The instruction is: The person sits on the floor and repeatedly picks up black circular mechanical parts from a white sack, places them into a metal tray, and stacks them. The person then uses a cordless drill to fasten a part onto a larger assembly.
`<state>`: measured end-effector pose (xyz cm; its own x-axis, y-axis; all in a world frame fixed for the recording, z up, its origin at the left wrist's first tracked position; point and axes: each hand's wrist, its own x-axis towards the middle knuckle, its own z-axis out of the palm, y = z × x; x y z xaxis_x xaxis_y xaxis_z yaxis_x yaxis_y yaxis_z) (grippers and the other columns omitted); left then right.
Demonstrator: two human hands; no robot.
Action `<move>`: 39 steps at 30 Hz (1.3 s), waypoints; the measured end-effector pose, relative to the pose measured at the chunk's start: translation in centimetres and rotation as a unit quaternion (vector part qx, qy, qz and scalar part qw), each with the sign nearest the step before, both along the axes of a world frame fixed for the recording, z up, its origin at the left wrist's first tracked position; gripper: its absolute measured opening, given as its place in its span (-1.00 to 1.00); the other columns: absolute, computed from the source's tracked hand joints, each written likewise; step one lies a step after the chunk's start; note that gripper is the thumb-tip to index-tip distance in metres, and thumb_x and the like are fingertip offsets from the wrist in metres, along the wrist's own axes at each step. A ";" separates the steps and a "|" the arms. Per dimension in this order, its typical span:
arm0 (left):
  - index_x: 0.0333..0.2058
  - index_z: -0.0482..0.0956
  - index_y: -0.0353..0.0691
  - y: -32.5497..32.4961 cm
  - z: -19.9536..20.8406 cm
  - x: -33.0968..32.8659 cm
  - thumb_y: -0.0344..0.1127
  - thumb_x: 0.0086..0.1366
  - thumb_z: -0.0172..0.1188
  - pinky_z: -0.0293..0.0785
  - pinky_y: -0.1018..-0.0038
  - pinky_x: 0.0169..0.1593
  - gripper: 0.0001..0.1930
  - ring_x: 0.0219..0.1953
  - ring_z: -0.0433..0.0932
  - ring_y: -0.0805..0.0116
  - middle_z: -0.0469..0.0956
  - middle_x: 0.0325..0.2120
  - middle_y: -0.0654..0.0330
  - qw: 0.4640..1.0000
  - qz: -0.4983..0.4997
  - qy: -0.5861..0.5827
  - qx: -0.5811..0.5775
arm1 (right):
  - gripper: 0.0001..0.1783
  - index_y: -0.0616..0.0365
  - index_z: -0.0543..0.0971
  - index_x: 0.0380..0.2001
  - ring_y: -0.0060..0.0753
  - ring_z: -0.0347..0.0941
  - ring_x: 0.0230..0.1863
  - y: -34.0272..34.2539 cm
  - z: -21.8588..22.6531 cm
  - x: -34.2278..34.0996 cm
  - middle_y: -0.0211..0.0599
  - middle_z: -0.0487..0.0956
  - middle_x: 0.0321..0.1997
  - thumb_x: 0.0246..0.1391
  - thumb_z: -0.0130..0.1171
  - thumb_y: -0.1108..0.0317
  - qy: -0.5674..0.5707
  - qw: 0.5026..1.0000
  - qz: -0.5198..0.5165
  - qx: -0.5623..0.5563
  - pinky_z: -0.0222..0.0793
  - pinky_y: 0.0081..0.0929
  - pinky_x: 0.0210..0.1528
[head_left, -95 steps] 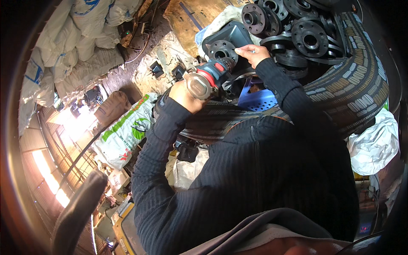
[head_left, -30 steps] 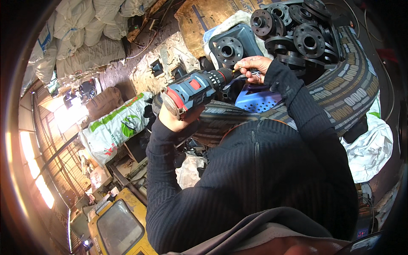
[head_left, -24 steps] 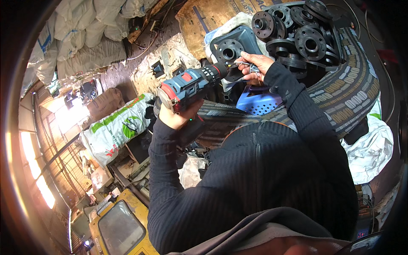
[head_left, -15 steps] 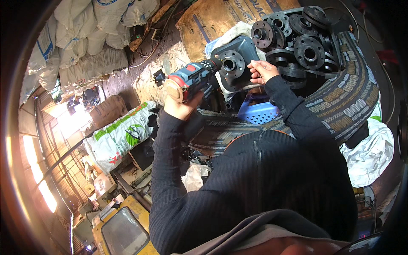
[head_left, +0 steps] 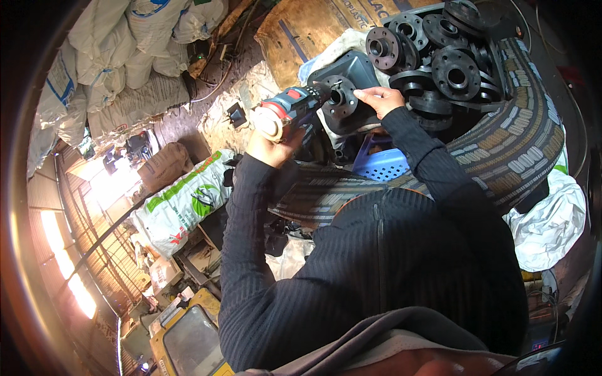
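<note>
My left hand is wrapped round the grip of a blue and red cordless drill. The drill's dark chuck points right, at the raised hub of a round black flange. That flange has a ring of holes and lies on a dark tray. At the flange's right edge is my right hand, its thumb and forefinger closed together with the tips at the rim. Anything small between those fingertips is hidden. Whether the drill's tip touches the flange I cannot tell.
A bin of several black flanges stands at the back right. Patterned padded fabric curves round in front of me, with a blue perforated basket beside it. White sacks are stacked at the far left.
My right hand has moved slightly left, bringing its fingertips to the flange's edge. The drill has shifted a little to the right, its chuck closer over the hub.
</note>
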<state>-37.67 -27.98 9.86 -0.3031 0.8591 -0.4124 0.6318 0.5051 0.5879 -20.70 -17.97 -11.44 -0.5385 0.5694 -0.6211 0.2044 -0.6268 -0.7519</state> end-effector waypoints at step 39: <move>-0.36 0.53 -0.19 7.0 1.2 -2.2 -0.27 -0.03 0.25 0.48 0.37 -0.33 -0.77 -0.41 0.56 0.14 0.56 -0.49 0.11 0.963 -0.235 0.114 -0.069 | -0.67 0.12 0.62 -0.41 -0.40 0.51 -0.45 0.8 0.6 -0.8 -0.24 0.59 -0.48 -0.17 0.34 0.11 -0.047 0.981 0.104 0.160 0.41 -0.47 -0.31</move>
<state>-39.83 -20.99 11.09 0.0105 0.8651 -0.5015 0.9143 0.1947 0.3551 -21.53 -17.18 -10.87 -0.6116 0.6273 -0.4821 0.3812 -0.3003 -0.8744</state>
